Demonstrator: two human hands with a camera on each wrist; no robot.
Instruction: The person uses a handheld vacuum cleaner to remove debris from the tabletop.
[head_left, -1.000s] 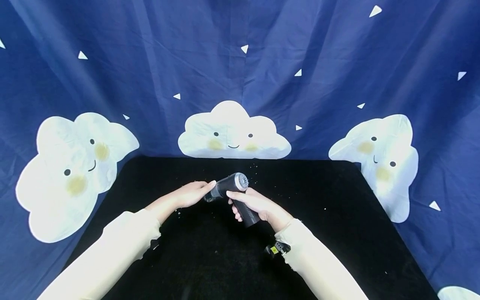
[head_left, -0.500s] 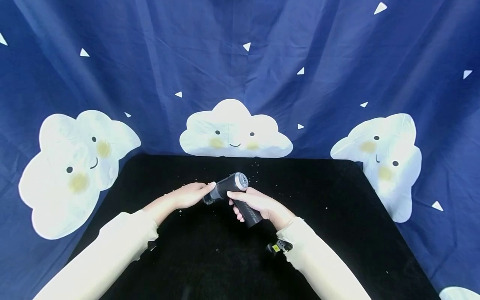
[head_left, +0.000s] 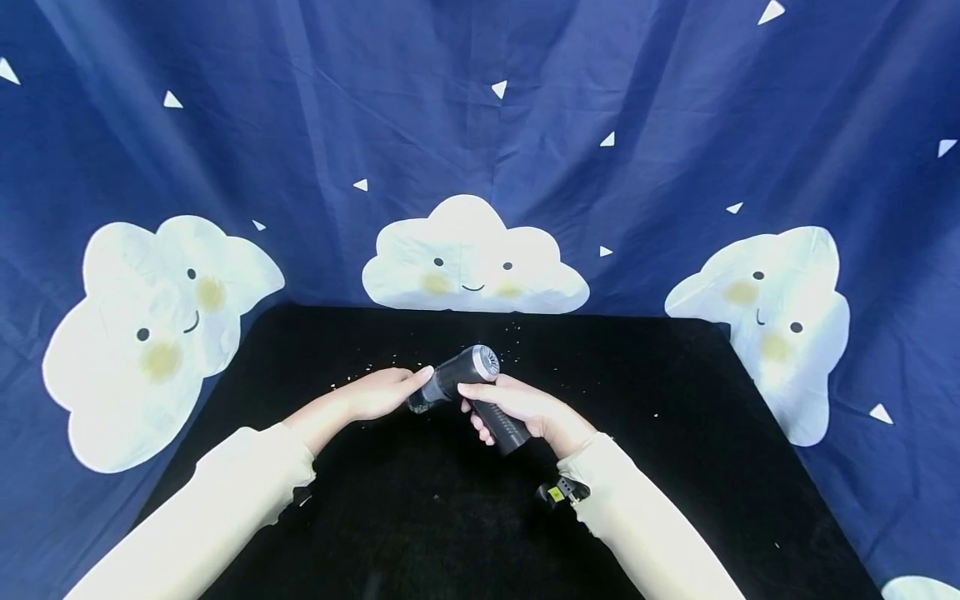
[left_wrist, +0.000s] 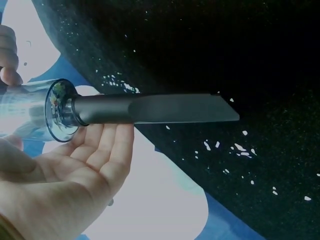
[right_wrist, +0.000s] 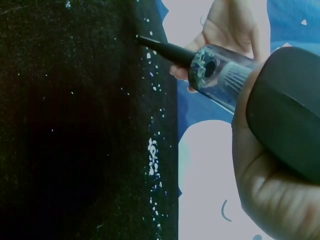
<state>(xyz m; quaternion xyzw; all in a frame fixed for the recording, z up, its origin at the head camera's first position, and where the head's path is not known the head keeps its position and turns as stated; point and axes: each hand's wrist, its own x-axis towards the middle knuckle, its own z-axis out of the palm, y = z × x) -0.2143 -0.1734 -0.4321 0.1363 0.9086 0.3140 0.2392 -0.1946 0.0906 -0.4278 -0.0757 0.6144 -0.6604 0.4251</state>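
Note:
A dark handheld vacuum cleaner [head_left: 459,372] with a silver vented end is held over the black tabletop, between both hands. My right hand [head_left: 521,404] grips its handle [head_left: 504,429], fingers wrapped round it and thumb along the side. With thumb on top, my left hand [head_left: 378,393] holds the front part from the other side. The left wrist view shows that palm turned up, fingers beneath the joint of the clear dust cup [left_wrist: 27,102] and the flat crevice nozzle [left_wrist: 175,109]. Bits of debris [right_wrist: 199,70] sit inside the cup's front. The nozzle tip points toward the table.
White crumbs [right_wrist: 152,155] are strewn in a line near the edge of the black table [head_left: 427,533], with more scattered bits [left_wrist: 242,148] near the nozzle. A blue curtain [head_left: 420,108] with smiling clouds hangs behind and around the sides.
The table and backdrop have shifted slightly up and right in the head view. Both hands keep their hold on the vacuum cleaner, which stays nearly in the same spot.

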